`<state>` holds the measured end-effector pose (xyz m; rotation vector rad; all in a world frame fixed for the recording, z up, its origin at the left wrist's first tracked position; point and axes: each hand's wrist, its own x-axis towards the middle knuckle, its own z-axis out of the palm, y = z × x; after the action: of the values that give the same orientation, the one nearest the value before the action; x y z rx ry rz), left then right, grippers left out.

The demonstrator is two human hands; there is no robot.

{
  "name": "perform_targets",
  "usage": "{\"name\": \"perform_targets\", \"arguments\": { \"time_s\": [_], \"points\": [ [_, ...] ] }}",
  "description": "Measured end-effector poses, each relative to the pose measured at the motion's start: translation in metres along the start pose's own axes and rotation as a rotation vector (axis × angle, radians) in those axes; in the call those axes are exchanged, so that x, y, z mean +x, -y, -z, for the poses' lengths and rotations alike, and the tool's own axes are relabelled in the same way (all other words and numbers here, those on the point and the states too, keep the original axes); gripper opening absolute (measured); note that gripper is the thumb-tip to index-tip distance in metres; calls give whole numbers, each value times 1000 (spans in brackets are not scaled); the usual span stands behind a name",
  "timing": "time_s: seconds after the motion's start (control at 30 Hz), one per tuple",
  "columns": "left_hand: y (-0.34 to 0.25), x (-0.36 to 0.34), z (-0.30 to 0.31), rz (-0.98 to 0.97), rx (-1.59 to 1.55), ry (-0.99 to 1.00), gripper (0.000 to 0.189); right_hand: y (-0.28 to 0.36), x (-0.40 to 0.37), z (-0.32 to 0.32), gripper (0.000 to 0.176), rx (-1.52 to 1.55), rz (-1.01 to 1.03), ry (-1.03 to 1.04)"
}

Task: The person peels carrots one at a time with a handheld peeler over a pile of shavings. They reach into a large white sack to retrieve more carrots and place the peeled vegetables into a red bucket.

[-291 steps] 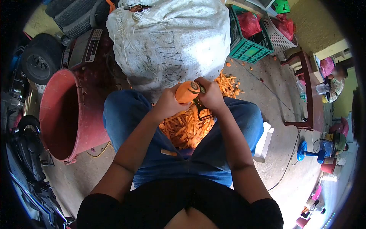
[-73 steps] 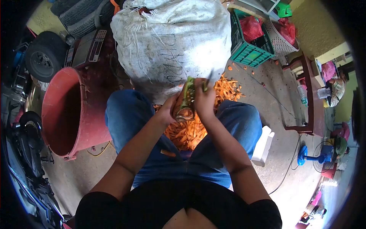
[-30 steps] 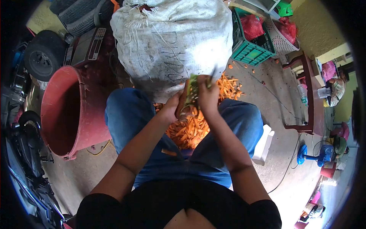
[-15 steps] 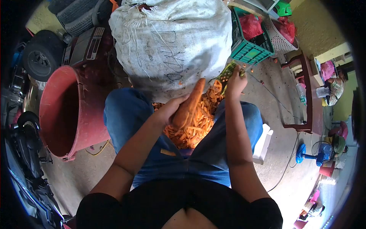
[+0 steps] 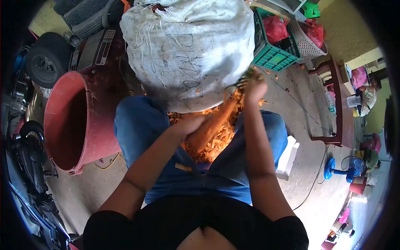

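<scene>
My left hand (image 5: 192, 126) grips the thick end of a large orange carrot (image 5: 214, 128), which slants up to the right between my knees. Its far tip is close to a green and yellow patterned tool (image 5: 246, 80) that my right hand (image 5: 256, 89) holds. The tool is blurred, and whether it touches the carrot I cannot tell. Beneath the carrot, between my legs, lies a pile of orange peelings (image 5: 214, 151). Just beyond the pile stands a full white woven sack (image 5: 183, 54) with handwriting on it.
A large red bin (image 5: 102, 133) lies open at the left. Green crate (image 5: 275, 57) and white basket (image 5: 306, 46) hold red bags at the upper right. A white box (image 5: 287, 160) is beside my right knee, near a blue fan (image 5: 329, 168).
The carrot has tilted further to the right, its tip now nearer the tool. My right hand has moved slightly down and left with the tool.
</scene>
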<state>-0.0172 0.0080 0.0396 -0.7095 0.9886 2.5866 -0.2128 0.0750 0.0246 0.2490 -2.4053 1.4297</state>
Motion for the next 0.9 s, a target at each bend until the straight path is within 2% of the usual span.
{"name": "perform_targets", "arguments": {
  "time_s": [0.03,0.07,0.13,0.23,0.27,0.3,0.37,0.4,0.5,0.57,0.6,0.63,0.67,0.7,0.73,0.8,0.83,0.87,0.9],
  "points": [
    [7,1,0,4,99,-37,31,-8,13,6,28,56,9,-93],
    [10,1,0,10,196,-73,31,-10,21,12,28,143,-184,-78],
    [8,5,1,-57,210,-95,31,-13,20,18,28,352,-203,-30],
    [6,26,24,-4,-292,1,32,9,-16,20,27,442,-190,203],
    [8,30,30,-8,-293,-3,32,30,-33,27,25,467,-167,306],
    [10,34,35,-84,-348,-10,28,47,-52,31,22,453,-249,393],
    [15,43,38,-210,-377,5,23,46,-78,28,14,349,34,552],
    [13,35,31,-207,-377,3,23,57,-87,30,9,296,118,540],
    [1,12,11,-246,-256,-56,24,59,-90,24,9,295,57,574],
    [-4,10,3,-78,-32,-171,27,33,-72,9,15,221,225,365],
    [-2,9,2,-77,-30,-168,27,28,-54,8,21,117,57,301],
    [4,6,1,-6,55,-118,29,-5,-28,-4,23,12,127,132],
    [9,4,-1,64,140,-68,31,-5,-7,0,22,89,14,-23],
    [12,2,-6,-30,174,-47,33,-2,7,11,23,12,24,-142],
    [12,2,-5,-27,176,-47,33,-18,21,13,25,-69,-80,-151],
    [12,5,2,-2,52,106,35,-17,26,21,27,132,-253,-133],
    [10,7,5,24,-63,69,35,-16,23,22,27,127,-249,-134],
    [7,9,6,21,-66,72,35,-6,12,22,27,282,-210,-39],
    [3,10,6,22,-125,-25,35,5,-1,23,27,436,-171,62]
  ]
}}
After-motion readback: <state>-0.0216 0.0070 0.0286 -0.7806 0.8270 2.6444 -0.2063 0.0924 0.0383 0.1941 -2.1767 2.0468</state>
